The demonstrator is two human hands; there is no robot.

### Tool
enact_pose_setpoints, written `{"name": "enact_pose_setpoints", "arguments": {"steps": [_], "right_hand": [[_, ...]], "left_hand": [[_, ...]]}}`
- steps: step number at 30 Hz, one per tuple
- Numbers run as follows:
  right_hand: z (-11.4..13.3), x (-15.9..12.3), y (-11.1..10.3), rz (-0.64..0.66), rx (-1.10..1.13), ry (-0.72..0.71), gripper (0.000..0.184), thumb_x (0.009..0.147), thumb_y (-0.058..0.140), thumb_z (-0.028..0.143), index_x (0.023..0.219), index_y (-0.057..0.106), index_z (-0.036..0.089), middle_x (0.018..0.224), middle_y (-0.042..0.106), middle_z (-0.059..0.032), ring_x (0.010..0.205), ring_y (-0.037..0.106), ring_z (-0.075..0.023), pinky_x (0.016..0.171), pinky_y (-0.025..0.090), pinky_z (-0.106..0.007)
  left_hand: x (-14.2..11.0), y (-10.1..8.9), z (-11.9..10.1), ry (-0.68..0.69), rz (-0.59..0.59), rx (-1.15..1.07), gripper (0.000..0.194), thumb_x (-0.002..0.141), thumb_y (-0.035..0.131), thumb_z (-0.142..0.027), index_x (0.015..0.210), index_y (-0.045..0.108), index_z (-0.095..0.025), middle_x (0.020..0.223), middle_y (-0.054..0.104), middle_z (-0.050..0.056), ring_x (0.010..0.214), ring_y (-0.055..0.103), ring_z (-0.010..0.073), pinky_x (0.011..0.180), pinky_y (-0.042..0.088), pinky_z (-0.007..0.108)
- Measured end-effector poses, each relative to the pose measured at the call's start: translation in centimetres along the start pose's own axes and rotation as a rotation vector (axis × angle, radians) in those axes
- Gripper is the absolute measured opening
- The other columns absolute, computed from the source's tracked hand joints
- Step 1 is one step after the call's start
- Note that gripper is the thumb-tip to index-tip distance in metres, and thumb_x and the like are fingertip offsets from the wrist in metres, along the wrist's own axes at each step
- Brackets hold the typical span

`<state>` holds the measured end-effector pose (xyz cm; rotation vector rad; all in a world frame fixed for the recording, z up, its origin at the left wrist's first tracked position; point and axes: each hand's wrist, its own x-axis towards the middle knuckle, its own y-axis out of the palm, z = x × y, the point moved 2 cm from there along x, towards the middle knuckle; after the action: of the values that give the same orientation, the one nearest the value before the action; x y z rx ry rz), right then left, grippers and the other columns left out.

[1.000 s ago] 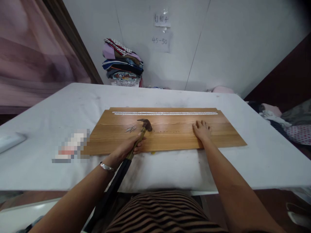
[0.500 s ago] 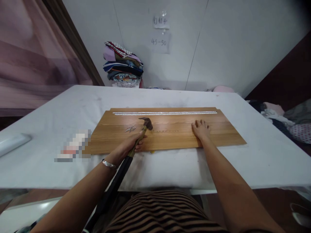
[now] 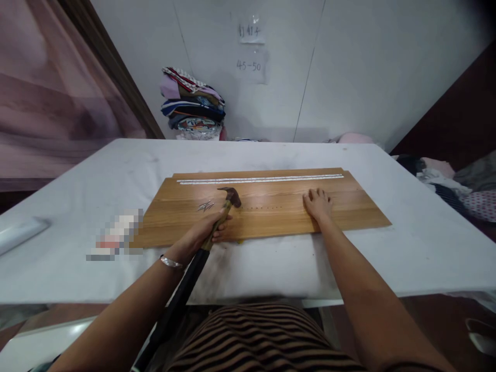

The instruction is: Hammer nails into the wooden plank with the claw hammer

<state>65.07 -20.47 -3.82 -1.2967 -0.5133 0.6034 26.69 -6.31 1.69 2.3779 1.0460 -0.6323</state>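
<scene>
My left hand [image 3: 202, 227] is wrapped round the upper handle of a claw hammer [image 3: 196, 268], which has a black grip. The hammer's head is over the wooden board [image 3: 271, 222], close to the left end of a short row of small dark nails or marks [image 3: 267, 207]; contact cannot be made out. Left of the hammer head, a small pile of loose nails [image 3: 205, 205] lies on the board. Farther right, my right hand [image 3: 318, 205] rests on the board, palm down with fingers apart and slightly bent, holding nothing.
Two white measuring strips [image 3: 259, 180] run along the board's far side. The board lies on a white-covered table [image 3: 271, 268]. A blurred-out item [image 3: 120, 227] is left of the board, and a clear plastic roll [image 3: 21, 232] lies beyond it. Folded cloth [image 3: 194, 106] is stacked by the wall.
The view has shifted slightly, so the board and table appear a little displaced. Both hands keep nearly the same places on the board, and the hammer is still held.
</scene>
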Motion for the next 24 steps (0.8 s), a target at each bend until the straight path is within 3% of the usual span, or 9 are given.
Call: {"name": "enact_pose_setpoints", "arguments": {"steps": [8,18,24], "right_hand": [[0.05,-0.03,-0.07,0.016,0.01,0.008,0.057,0.11,0.031,0.048,0.147,0.063,0.02,0.169,0.046,-0.0181,0.156,0.036,-0.0335,0.124,0.029,-0.057],[0.05,-0.05,-0.1,-0.003,0.027,0.003,0.055,0.109,0.032,0.046,0.144,0.066,0.02,0.163,0.052,-0.0189,0.153,0.039,-0.0347,0.123,0.029,-0.059],[0.16,-0.16,-0.37,0.006,0.018,-0.002,0.055,0.11,0.033,0.047,0.145,0.065,0.019,0.165,0.049,-0.0194,0.153,0.039,-0.0344,0.122,0.03,-0.057]], "left_hand": [[-0.2,0.1,-0.09,-0.007,-0.041,0.037,0.037,0.097,0.068,-0.053,0.1,0.059,-0.017,0.06,0.044,-0.009,0.038,0.032,0.0043,0.033,0.023,0.015],[-0.18,-0.22,0.06,0.014,-0.004,0.002,0.04,0.09,0.077,-0.052,0.099,0.059,-0.017,0.061,0.044,-0.009,0.038,0.034,0.0041,0.034,0.023,0.015],[-0.35,-0.07,-0.06,0.006,-0.033,0.011,0.038,0.095,0.071,-0.053,0.099,0.059,-0.018,0.06,0.043,-0.009,0.038,0.032,0.0045,0.035,0.023,0.015]]}}
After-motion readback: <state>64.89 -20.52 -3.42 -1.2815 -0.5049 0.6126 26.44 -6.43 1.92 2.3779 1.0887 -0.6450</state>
